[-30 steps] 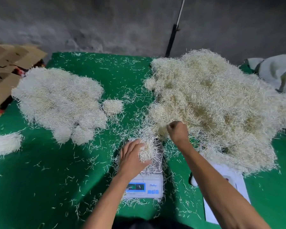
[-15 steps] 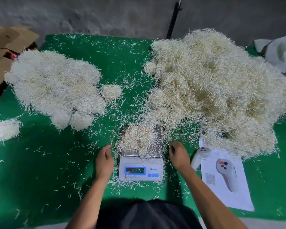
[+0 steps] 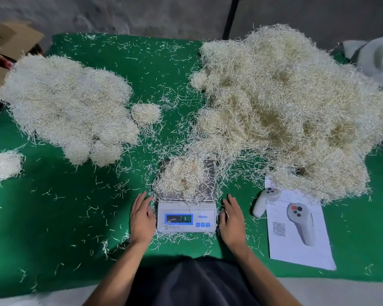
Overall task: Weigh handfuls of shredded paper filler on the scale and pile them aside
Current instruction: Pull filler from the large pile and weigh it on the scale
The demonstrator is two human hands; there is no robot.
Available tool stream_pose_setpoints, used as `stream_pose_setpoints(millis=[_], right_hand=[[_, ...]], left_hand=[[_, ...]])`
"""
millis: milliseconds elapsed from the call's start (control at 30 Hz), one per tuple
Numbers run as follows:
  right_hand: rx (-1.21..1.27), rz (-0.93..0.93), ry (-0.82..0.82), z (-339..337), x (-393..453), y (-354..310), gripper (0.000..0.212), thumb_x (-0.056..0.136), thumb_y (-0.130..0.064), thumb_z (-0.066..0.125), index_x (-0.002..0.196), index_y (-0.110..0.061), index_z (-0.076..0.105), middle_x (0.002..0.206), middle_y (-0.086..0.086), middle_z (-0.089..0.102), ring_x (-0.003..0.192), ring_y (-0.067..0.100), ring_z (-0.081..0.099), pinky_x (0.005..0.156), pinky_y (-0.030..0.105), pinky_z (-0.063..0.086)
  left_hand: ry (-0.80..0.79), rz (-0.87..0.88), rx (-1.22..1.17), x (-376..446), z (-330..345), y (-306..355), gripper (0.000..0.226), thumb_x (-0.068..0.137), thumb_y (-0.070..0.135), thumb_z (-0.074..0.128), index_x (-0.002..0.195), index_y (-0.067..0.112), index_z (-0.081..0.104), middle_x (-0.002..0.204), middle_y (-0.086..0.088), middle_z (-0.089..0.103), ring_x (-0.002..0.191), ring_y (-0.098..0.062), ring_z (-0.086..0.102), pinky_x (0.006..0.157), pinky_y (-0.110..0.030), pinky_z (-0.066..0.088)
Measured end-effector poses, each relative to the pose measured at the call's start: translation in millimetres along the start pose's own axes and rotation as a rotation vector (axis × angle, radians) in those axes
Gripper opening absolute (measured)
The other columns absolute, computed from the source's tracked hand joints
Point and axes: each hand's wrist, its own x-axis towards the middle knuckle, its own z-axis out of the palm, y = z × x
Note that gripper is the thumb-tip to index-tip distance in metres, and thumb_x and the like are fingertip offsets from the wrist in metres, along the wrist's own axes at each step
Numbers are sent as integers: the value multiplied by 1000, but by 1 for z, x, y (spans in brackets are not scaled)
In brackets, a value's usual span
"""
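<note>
Both hands are lying flat and released on the worktop (image 3: 75, 217), left hand (image 3: 142, 219) and right hand (image 3: 231, 221) flanking the scale (image 3: 186, 217), leaving the handful (image 3: 181, 177) on its pan undisturbed, probably so the reading is settling.

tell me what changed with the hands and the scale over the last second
The left hand let go of the handful on the scale and drew back beside it. The right hand left the big heap and came back to the scale's other side. Both lie flat and empty. Heap, weighed pile and scale stayed put.
</note>
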Motion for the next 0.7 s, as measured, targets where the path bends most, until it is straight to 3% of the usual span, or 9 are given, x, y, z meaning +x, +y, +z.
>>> stream_pose_setpoints(millis=[267,333,367,400,467,500,567,633,700], right_hand=[[40,20,-13,-9,2,-5,39,109,-26,46,139,-6,62,160,6,42,151,23,33,124,42,26],[73,54,-27,-22,13,-6,38,109,-27,47,129,-3,68,142,12,61,127,17,59,110,32,45],[81,73,-42,-32,22,-8,38,109,-28,47,128,-3,69,120,13,73,100,7,68,90,21,53],[99,85,-49,-45,32,-12,36,109,-27,48,127,-4,68,100,10,76,74,-2,64,70,13,51],[161,60,1,-67,55,-25,31,107,-23,52,129,-7,68,98,5,75,67,-3,61,65,12,50],[208,42,34,-75,66,-35,30,106,-23,55,129,-8,68,102,3,75,73,6,65,71,19,55],[334,19,41,-85,86,-62,30,105,-31,56,125,-13,68,96,-8,72,76,14,68,76,31,61],[439,-18,13,-85,105,-91,25,105,-34,56,121,-18,68,94,-17,68,76,-1,68,71,18,58],[517,32,-79,-80,122,-117,27,104,-35,57,118,-15,68,93,-12,69,71,-7,67,60,12,54]], left_hand=[[17,-17,-11,1,2,2,39,100,-2,49,133,11,64,156,3,43,149,-17,30,125,-38,21],[74,-108,-109,5,-3,13,32,105,10,44,131,12,62,146,1,54,137,-16,44,119,-39,32],[132,-159,-171,9,-8,24,29,108,20,39,125,13,61,131,-1,61,122,-13,53,111,-41,41],[193,-171,-227,14,-14,38,31,110,30,32,112,14,58,110,-1,61,101,-9,55,96,-43,49],[253,-109,-342,25,-28,70,34,108,42,28,92,20,48,87,0,49,76,-4,45,73,-40,44],[240,-62,-388,32,-33,86,33,106,46,33,98,20,52,94,1,54,82,-1,47,76,-34,44],[133,82,-297,52,-36,117,40,101,51,48,127,22,57,129,5,58,117,-2,50,101,-29,39],[-53,219,-68,73,-29,144,53,94,57,58,139,29,51,146,9,49,135,-10,40,116,-39,27],[-237,241,51,87,-17,167,68,89,58,65,147,34,40,151,7,45,142,-18,34,119,-48,20]])
